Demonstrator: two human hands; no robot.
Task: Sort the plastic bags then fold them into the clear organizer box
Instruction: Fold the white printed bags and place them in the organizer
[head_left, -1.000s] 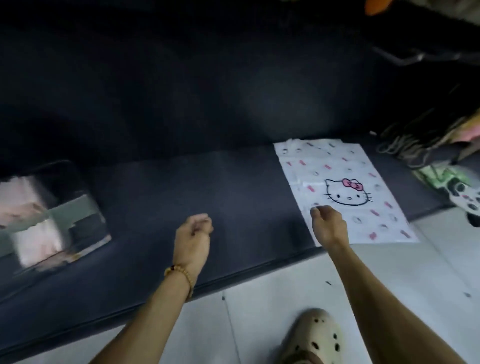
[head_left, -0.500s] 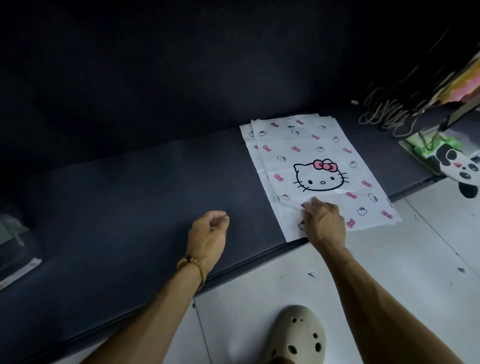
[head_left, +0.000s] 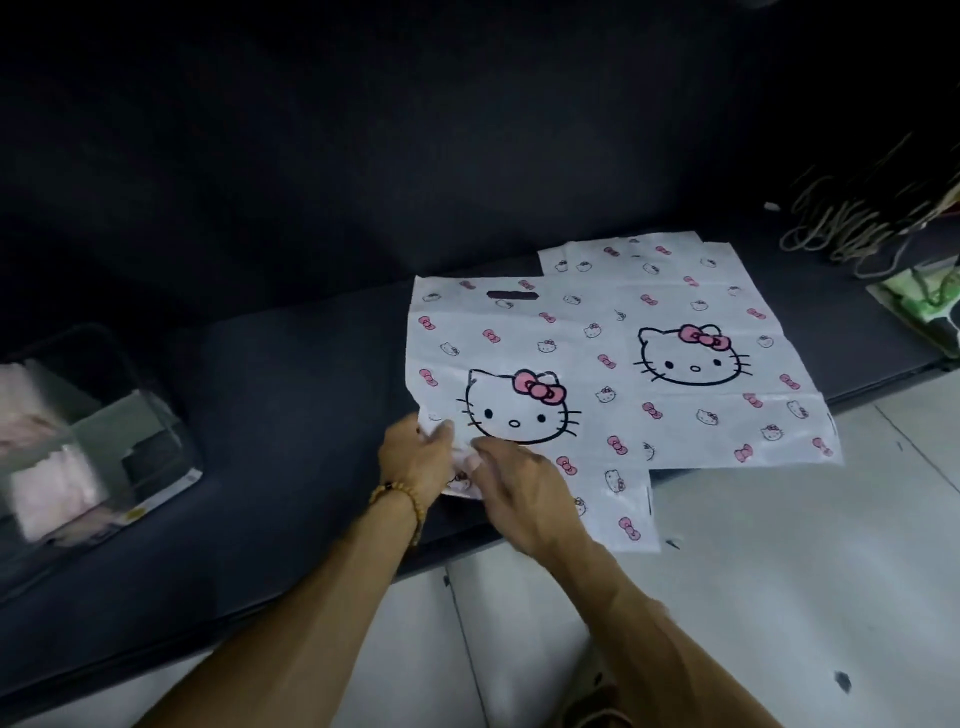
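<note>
Pinching the near corner of the front cat-print bag (head_left: 498, 374): left hand (head_left: 415, 457) and right hand (head_left: 519, 488), fingers curled on crumpled plastic, touching each other. Spread flat on the dark cushion (head_left: 291, 405), overlapping a second cat-print bag (head_left: 717, 364) at 2 o'clock. Clear organizer box (head_left: 78, 441) well apart at 9 o'clock, pale folded plastic inside. Tangled cords (head_left: 841, 228) and a green-printed bag (head_left: 930, 306) at 2 o'clock. White tiled floor (head_left: 779, 597) along the near side.
</note>
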